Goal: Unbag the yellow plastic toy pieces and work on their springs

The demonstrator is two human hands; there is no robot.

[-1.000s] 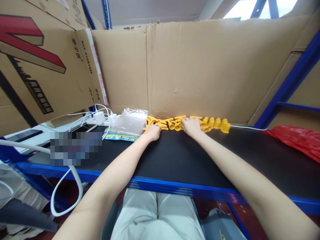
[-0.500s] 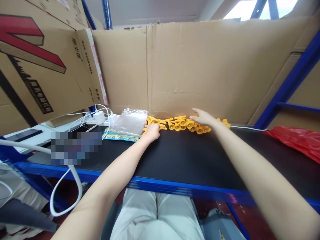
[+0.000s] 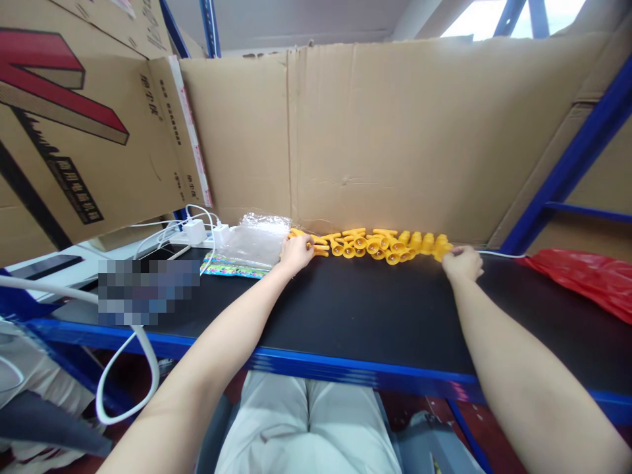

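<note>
Along the back of the black tabletop (image 3: pixel 375 309) runs a row of yellow plastic pieces. Those in the middle are small cup-shaped pieces (image 3: pixel 392 257) with flared mouths facing me; some have T-shaped bars behind. My left hand (image 3: pixel 297 253) is closed at the row's left end, around slim yellow branched pieces (image 3: pixel 320 245) that its fingers partly cover. At the opposite end, my right hand (image 3: pixel 463 263) pinches the outermost yellow cup-shaped piece (image 3: pixel 441 249), which stays against its neighbours. The fingertips of both hands are partly hidden.
A clear plastic bag (image 3: pixel 254 240) lies over a colourful packet beside my left hand. White chargers and cables (image 3: pixel 194 232) crowd the left. A red plastic bag (image 3: pixel 582 276) rests at the right. Cardboard (image 3: pixel 395 138) stands behind; a blue metal edge (image 3: pixel 345 372) runs along the front.
My right hand has moved right, from above the middle of the row to its right end, and its fingers have closed there. My left hand has shifted only slightly.
</note>
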